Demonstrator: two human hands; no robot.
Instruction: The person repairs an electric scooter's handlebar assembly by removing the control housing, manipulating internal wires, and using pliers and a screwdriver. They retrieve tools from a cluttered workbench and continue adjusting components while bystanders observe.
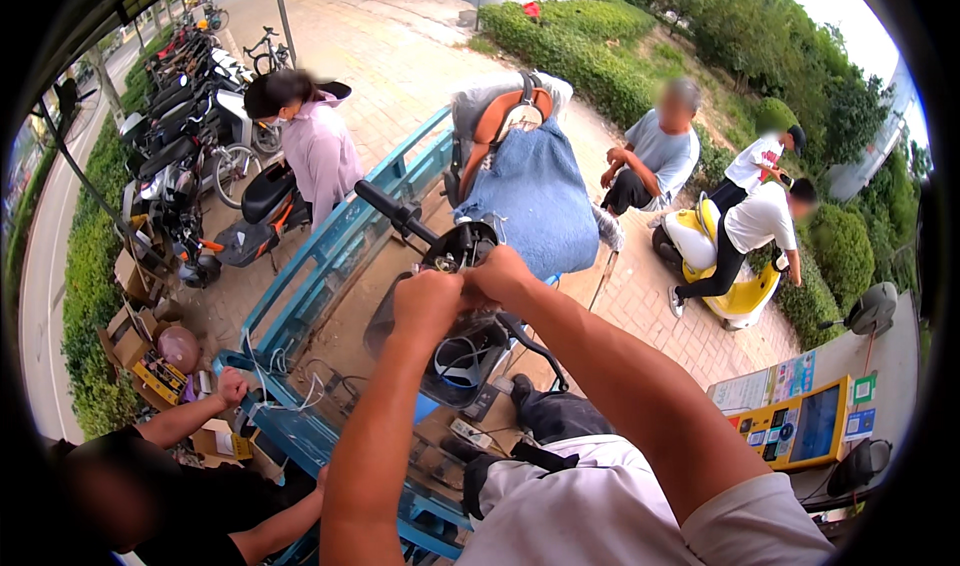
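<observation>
My left hand [428,301] and my right hand [496,276] meet over the handlebar column of a blue cargo trike. Both have their fingers closed in a pinch, but the small thing between them is hidden by the fingers. Just beyond them lies an opened black round housing [468,234] with loose wires showing inside. A black handlebar grip [385,206] slants out of it to the far left. Beneath my wrists is a dark plastic front panel [463,378], with a white cable loop [455,351] in it.
The blue cargo-bed rail [300,276] runs along the left. A blue cloth [540,196] covers a seat ahead. One person in black reaches in from the lower left; others stand, sit or straddle a yellow scooter [745,291]. A yellow device [800,428] stands at right.
</observation>
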